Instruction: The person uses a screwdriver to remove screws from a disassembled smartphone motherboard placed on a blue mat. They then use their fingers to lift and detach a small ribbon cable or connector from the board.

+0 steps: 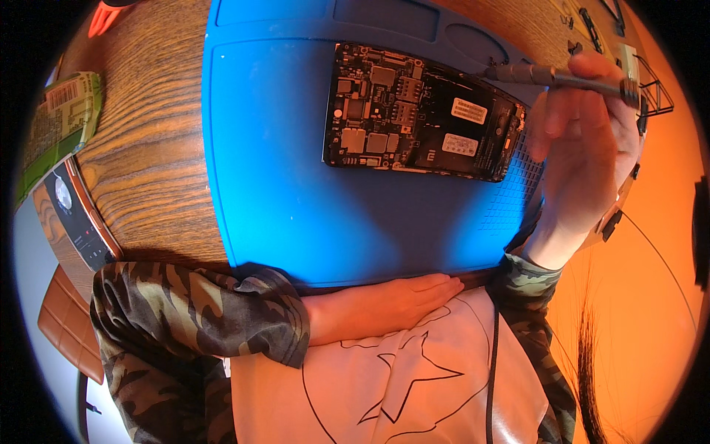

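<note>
An opened phone (399, 118) with its circuit board bared lies on a blue work mat (288, 214). Two white labels sit on its black right part. At the phone's far right corner, my right hand (584, 148) is closed around a slim grey screwdriver (529, 75). The tool is held almost level, its narrow end pointing left over the phone's far edge; whether it touches the phone I cannot tell. My left hand (399, 303) rests flat by the mat's near edge, against my shirt, fingers stretched out and holding nothing.
Left of the mat, a second phone (78, 214) with a lit screen lies on the wooden table (148, 163), beside a green packet (63, 126). Small dark parts (588, 26) are at the far right. Another person's fingers (100, 21) show at the far left.
</note>
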Demonstrator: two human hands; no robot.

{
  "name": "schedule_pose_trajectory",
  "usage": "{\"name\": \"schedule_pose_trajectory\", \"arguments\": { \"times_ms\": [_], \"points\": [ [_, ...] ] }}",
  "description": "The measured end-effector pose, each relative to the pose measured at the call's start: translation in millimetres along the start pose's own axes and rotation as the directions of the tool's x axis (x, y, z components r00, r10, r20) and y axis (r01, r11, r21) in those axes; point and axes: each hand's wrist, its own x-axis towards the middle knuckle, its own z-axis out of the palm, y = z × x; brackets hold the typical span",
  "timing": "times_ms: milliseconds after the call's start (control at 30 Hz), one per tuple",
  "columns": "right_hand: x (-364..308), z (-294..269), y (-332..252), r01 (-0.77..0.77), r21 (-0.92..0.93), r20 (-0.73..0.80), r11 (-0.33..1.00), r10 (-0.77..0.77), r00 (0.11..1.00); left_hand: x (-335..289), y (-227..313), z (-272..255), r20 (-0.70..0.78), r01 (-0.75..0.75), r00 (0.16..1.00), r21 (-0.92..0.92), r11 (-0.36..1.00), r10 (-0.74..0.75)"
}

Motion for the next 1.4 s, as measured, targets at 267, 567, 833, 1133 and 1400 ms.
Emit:
{"name": "schedule_pose_trajectory", "arguments": {
  "times_ms": [267, 567, 833, 1133, 1400],
  "points": [
    [3.1, 12.2, 6.0, 0.170, -0.482, -0.212, 0.860, -0.302, 0.929, -0.5, 0.4, -0.7, 0.030, 0.001, 1.000, -0.025, 1.000, 0.000],
    [-1.0, 10.4, -3.6, 0.082, -0.321, -0.180, 0.944, -0.145, 0.973, -0.8, 1.2, 3.9, -0.053, 0.032, 0.998, -0.022, 0.999, -0.033],
    [0.9, 7.2, -3.3, 0.130, -0.300, -0.092, 0.945, -0.164, 0.982, -1.7, 1.4, 2.0, 0.022, -0.004, 1.000, -0.022, 1.000, 0.005],
    [-1.6, 14.8, 0.7, 0.192, -0.552, -0.110, 0.812, -0.299, 0.948, -2.1, 2.3, 2.4, 0.014, -0.001, 1.000, -0.028, 1.000, 0.002],
    [4.2, 20.0, -1.2, 0.127, -0.125, -0.009, 0.984, -0.129, 0.992, -1.8, 1.2, 2.7, 0.008, -0.003, 1.000, -0.015, 1.000, 0.003]
  ]
}}
